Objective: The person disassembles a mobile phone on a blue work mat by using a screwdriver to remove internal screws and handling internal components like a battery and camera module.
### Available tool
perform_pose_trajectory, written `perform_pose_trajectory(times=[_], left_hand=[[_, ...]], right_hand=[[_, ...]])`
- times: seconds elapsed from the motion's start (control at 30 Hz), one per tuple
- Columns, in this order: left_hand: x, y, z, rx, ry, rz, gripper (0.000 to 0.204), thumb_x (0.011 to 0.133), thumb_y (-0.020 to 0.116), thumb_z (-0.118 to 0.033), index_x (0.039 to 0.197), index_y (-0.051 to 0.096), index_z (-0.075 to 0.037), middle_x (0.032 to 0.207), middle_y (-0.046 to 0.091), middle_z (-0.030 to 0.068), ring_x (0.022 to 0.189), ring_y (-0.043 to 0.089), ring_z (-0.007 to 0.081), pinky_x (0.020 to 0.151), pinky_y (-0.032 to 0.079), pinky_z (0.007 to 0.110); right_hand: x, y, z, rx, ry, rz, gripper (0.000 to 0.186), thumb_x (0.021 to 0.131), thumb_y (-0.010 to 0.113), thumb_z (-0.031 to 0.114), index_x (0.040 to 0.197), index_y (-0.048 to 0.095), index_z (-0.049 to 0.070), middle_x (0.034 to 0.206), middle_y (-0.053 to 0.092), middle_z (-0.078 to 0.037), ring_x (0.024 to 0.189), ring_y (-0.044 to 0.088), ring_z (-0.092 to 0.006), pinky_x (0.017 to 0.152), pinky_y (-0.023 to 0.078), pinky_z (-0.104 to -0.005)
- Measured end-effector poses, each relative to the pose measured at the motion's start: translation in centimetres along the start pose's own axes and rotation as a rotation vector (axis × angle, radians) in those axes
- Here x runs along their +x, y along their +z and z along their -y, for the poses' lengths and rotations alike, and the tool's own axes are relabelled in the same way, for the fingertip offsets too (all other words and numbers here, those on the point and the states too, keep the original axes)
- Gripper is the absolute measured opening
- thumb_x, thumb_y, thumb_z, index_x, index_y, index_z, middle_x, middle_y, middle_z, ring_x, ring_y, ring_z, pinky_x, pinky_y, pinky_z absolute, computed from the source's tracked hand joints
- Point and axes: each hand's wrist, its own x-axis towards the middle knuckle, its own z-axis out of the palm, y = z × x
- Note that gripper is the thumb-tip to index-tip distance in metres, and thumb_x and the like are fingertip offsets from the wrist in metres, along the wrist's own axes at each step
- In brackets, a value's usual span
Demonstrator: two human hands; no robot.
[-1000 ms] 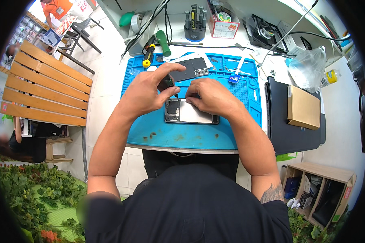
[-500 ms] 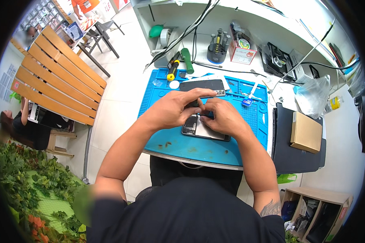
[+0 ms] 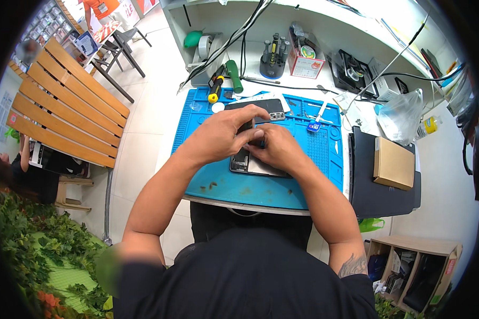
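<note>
The left hand (image 3: 221, 137) grips a dark tool (image 3: 246, 126) (mostly hidden by the fingers) above an opened phone (image 3: 256, 167) on a blue mat (image 3: 239, 187). The right hand (image 3: 280, 149) bends over the phone's far edge, its fingertips close to the left's. Beyond them lies a dark back panel (image 3: 275, 108); a cardboard box (image 3: 393, 164) rests to the right.

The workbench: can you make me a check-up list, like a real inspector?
Surface: blue mat with brown stains near its front edge.
Job's things: opened phone on the mat; dark phone back farther back.
Clutter: brown box and clear plastic bag, right side.
Grip: left hand holds a dark tool, mostly hidden; right hand partly covers the opened phone.
Cables: black and white cables at the back.
Surroundings: slatted wooden furniture and leafy greenery, left side.
</note>
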Motion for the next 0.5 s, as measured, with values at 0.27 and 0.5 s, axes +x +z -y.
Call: perform_pose_trajectory(times=[0.27, 0.5], left_hand=[[-0.3, 0.6, -0.5, 0.007, 0.095, -0.101, 0.045, 0.1, 0.083, -0.004, 0.144, 0.077, -0.013, 0.111, 0.081, 0.0109, 0.092, 0.079, 0.0283, 0.087, 0.063, 0.041], [-0.5, 0.4, 0.8, -0.035, -0.003, -0.119, 0.048, 0.102, 0.083, -0.002, 0.148, 0.076, -0.014, 0.111, 0.082, 0.011, 0.088, 0.077, 0.0228, 0.087, 0.063, 0.038]], right_hand=[[-0.1, -0.3, 0.6, 0.037, 0.03, -0.002, 0.022, 0.091, 0.089, 0.018, 0.109, 0.085, 0.007, 0.103, 0.082, -0.018, 0.096, 0.078, -0.0425, 0.086, 0.063, -0.0535], [0.1, -0.2, 0.0, 0.013, -0.001, -0.005, 0.019, 0.09, 0.089, 0.021, 0.094, 0.085, 0.003, 0.094, 0.08, -0.016, 0.09, 0.078, -0.0403, 0.082, 0.062, -0.0525]])
